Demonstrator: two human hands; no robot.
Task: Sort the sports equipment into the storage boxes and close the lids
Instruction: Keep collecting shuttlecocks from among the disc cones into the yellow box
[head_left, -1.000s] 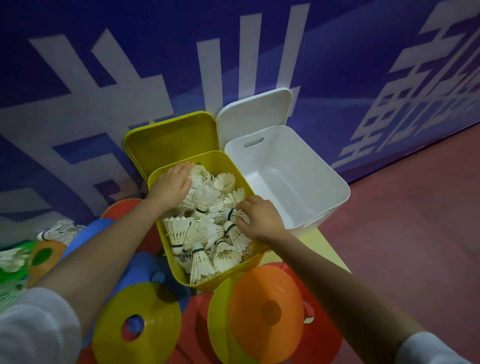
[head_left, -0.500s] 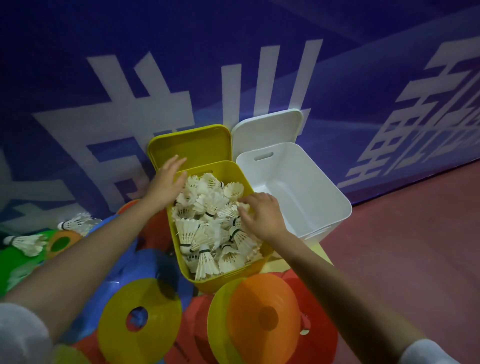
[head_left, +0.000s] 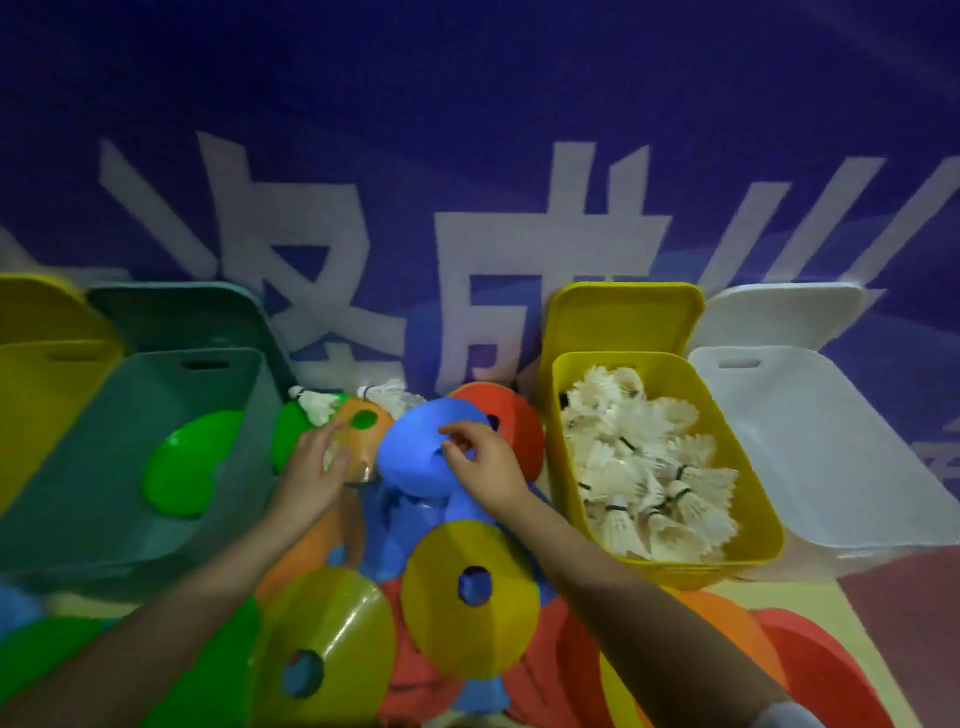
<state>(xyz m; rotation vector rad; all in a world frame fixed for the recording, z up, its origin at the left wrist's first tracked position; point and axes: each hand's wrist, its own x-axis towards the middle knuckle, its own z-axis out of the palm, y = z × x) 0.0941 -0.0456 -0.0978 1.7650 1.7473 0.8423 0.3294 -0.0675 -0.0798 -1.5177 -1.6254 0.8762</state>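
My right hand (head_left: 483, 462) pinches the rim of the centre hole of a blue disc cone (head_left: 410, 462) on top of a pile of coloured cones. Spread over an orange cone (head_left: 382, 415) just left of it is my left hand (head_left: 311, 467), fingers straight; something pale under them is too blurred to name. Two loose shuttlecocks (head_left: 317, 408) lie behind the pile by the wall. To the right, the yellow box (head_left: 691, 569) is full of white shuttlecocks (head_left: 639, 467), with an empty white box (head_left: 810, 441) beside it. Both lids stand open.
A teal box (head_left: 104, 415) on the left holds a green cone (head_left: 187, 467); another yellow box (head_left: 31, 405) sits at the far left. A red cone (head_left: 514, 426) and two yellow cones (head_left: 467, 597) crowd the pile. A blue banner wall stands close behind.
My view has swung left. Both hands have left the shuttlecocks in the yellow box and moved to the cone pile, the right one taking hold of the blue cone.
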